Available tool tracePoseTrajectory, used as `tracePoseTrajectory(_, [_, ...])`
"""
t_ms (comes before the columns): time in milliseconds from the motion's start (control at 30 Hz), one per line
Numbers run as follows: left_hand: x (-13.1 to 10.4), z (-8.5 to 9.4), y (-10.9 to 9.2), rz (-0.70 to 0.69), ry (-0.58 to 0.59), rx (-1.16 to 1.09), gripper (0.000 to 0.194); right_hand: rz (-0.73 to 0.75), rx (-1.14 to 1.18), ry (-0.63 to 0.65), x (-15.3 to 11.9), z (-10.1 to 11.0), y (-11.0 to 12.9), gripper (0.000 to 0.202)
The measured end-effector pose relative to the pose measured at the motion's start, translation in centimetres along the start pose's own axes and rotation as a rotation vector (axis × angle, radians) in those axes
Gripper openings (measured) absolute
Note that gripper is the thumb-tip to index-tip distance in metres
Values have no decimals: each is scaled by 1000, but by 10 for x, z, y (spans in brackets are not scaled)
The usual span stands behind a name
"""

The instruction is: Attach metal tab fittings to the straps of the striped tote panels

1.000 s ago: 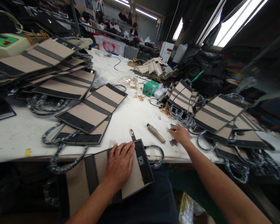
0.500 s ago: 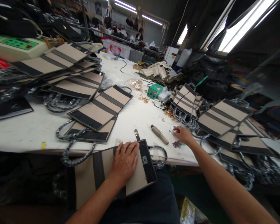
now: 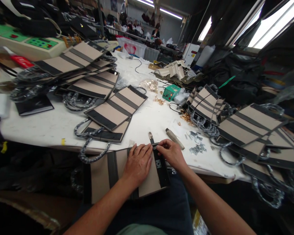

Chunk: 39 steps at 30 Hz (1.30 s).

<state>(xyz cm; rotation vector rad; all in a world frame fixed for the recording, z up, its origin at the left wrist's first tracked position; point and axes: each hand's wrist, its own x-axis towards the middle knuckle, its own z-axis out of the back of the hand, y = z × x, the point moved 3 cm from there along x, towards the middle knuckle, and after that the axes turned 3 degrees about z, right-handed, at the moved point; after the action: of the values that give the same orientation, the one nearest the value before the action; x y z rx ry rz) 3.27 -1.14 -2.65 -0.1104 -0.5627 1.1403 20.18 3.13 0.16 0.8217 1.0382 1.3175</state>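
Across my lap and the table edge lies a beige-and-black bag panel. My left hand lies flat on it, fingers stretched out. At the panel's far black edge my right hand pinches a small metal plate, partly hidden by the fingertips. Nearer me on the same black strip sits a square metal fitting. A strap tab with a metal clasp sticks out beyond the edge. Just past my right hand lie a tape-wrapped tool and scattered flat metal plates.
Stacks of similar panels with plastic-wrapped handles stand at left and right. Farther back on the white table are a green box with a lit lamp and gold-coloured hardware. A person sits far behind.
My right hand has moved left from the loose metal plates to the panel's black edge, bringing a small plate. My left hand stays flat on the panel. The view has shifted left.
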Motion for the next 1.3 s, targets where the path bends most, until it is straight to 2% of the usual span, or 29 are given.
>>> tracePoseTrajectory(233, [-1, -1, 0, 9, 17, -15, 44, 10, -122, -87, 0, 1, -1, 18])
tracePoseTrajectory(400, [-1, 0, 0, 7, 6, -20, 44, -68, -23, -38, 0, -1, -6, 23])
tracePoseTrajectory(600, [0, 2, 0, 19, 14, -40, 44, -10, -225, -69, -1, 0, 3, 17])
tracePoseTrajectory(833, [1, 2, -1, 34, 17, -64, 45, 23, -323, -55, 0, -1, 2, 18])
tracePoseTrajectory(1067, [7, 7, -5, 70, 2, -101, 36, 211, -626, -72, -3, 1, 2, 17])
tracePoseTrajectory(1200, [18, 6, -3, 114, -27, -139, 25, 335, -648, -86, -11, 3, -3, 18])
tracePoseTrajectory(1300, [24, 3, 1, 151, -49, -165, 18, 375, -631, -69, -14, 5, -10, 19])
